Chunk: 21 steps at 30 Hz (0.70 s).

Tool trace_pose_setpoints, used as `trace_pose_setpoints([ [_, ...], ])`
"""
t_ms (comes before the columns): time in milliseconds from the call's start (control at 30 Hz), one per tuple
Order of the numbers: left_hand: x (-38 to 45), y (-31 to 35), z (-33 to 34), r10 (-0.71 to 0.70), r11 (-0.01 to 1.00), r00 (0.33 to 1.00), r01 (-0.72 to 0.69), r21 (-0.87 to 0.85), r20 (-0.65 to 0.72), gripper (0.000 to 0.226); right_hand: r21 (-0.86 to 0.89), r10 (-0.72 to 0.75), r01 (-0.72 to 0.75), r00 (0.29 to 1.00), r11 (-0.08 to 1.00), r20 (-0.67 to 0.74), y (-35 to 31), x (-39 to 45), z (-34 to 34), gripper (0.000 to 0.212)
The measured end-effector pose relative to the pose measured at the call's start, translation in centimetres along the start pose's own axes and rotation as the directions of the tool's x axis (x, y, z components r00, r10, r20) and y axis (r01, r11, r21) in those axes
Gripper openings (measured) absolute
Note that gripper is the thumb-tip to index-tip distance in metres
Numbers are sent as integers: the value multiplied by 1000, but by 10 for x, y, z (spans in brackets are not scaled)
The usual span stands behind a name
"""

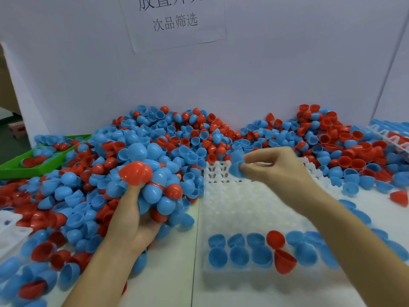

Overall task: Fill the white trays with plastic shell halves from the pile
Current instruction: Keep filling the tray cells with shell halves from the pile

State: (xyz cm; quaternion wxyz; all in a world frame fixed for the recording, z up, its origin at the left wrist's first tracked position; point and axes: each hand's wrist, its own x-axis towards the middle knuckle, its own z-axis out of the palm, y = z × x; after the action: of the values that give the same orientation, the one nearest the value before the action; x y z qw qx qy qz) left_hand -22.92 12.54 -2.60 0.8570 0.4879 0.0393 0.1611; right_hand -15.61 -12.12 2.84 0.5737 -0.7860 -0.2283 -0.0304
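The paper sign [174, 21] reads 次品筛选; left hand [135, 218] grips a bunch of shells [152, 185]; right hand [274, 167] pinches a blue shell [235, 165] over the white tray [250, 209], mostly bare.

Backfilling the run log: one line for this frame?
left hand: grips shell handful | right hand: pinches blue shell half above white tray | tray: near rows filled

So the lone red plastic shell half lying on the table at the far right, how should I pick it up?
Pinch that red shell half across its wider rim end, coming straight down from above. It lies tilted on the bare white table, apart from the blue halves nearby, so its sides look free for fingertips. Blur hides which way its opening faces.
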Motion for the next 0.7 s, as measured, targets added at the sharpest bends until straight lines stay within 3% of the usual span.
trace_pose_setpoints([
  [100, 3, -2, 1, 4, 1000, 1000, -4, -11, 11, 41, -244, 41, -57, 997, 968, -72, 9, -4, -49, 8],
  [200, 7, -1, 9, -16, 1000, 999, 17, -23, 31, 42, -484, 57, -95, 994, 870, -92, 21, -10, -77, 14],
  [300, 14, 0, 26, -32, 999, 994, 29, 29, 101, 39, -642, 122, -95, 993, 760, -2, 27, -17, -84, 12],
  [500, 24, -8, 43, -82, 997, 990, 81, 11, 119, 38, -795, 207, -81, 977, 602, 58, 24, -23, -80, 7],
  [633, 21, -22, 32, -75, 996, 988, 81, -42, 135, 35, -864, 405, -136, 911, 485, 84, 27, -24, -63, 28],
  [700, 19, -23, 29, -80, 995, 988, 87, -46, 136, 36, -874, 430, -150, 900, 463, 74, 27, -24, -59, 29],
])
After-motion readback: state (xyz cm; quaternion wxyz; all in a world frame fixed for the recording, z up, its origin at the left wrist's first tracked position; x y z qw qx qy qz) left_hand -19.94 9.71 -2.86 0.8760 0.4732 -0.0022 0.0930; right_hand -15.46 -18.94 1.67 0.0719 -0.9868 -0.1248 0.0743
